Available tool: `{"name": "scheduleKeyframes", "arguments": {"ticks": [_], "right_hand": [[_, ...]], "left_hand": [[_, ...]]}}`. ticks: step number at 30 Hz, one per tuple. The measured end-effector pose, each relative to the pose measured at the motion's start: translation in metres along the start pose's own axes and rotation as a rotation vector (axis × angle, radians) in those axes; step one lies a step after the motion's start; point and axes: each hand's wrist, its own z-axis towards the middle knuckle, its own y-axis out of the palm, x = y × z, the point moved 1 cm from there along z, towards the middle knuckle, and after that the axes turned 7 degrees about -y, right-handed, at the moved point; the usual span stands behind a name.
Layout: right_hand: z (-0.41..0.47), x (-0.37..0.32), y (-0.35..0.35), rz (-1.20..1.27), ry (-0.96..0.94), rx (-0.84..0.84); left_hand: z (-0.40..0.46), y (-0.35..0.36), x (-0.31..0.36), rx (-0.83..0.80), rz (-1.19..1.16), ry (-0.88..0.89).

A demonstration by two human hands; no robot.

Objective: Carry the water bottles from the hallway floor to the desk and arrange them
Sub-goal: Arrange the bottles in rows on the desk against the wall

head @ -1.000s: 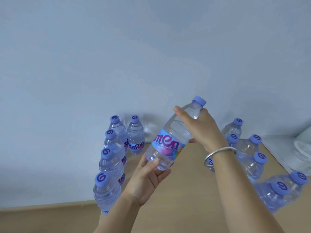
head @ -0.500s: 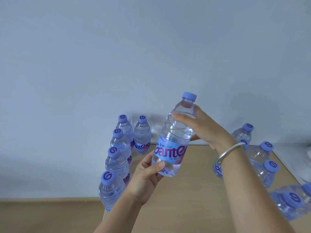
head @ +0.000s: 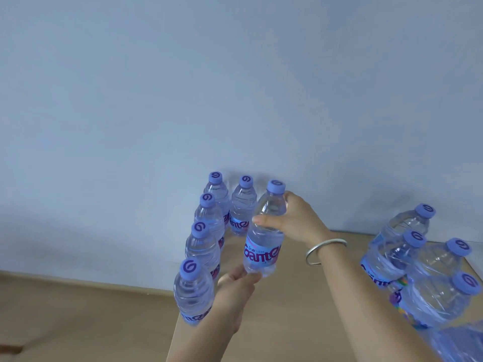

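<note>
Lowered upright since earlier, the clear blue-capped plastic water bottle [head: 264, 231], gripped by right hand [head: 295, 220] and left hand [head: 235, 286], neared the 12 o'clock row on the tan wooden table [head: 300, 322], others at 3 o'clock seemingly unarranged.

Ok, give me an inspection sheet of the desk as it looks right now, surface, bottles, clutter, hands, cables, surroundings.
Surface: tan desk, against the wall.
Job's things: held bottle, upright, next to the back row; left group of five capped bottles standing in an L; right group of four or more capped bottles, bunched.
Clutter: nothing seen.
Grips: right hand holds the held bottle's shoulder; left hand holds its base.
Cables: nothing seen.
Surroundings: plain pale wall; floor at left; bracelet on the right wrist.
</note>
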Motion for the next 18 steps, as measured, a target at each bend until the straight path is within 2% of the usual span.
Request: {"name": "scheduleKeyframes", "arguments": {"ticks": [2, 7, 12, 18], "right_hand": [[0.004, 0.007, 0.013, 0.044, 0.001, 0.012], [0.012, 0.02, 0.041, 0.068, 0.006, 0.022], [0.018, 0.026, 0.064, -0.02, 0.007, 0.039], [0.028, 0.027, 0.076, -0.001, 0.039, 0.028]], "left_hand": [[0.004, -0.002, -0.005, 0.053, 0.023, -0.051], [0.023, -0.006, -0.009, 0.057, -0.013, -0.138], [0.04, -0.006, -0.008, 0.087, -0.06, -0.176], [0.046, 0.001, -0.009, 0.083, -0.058, -0.168]]}}
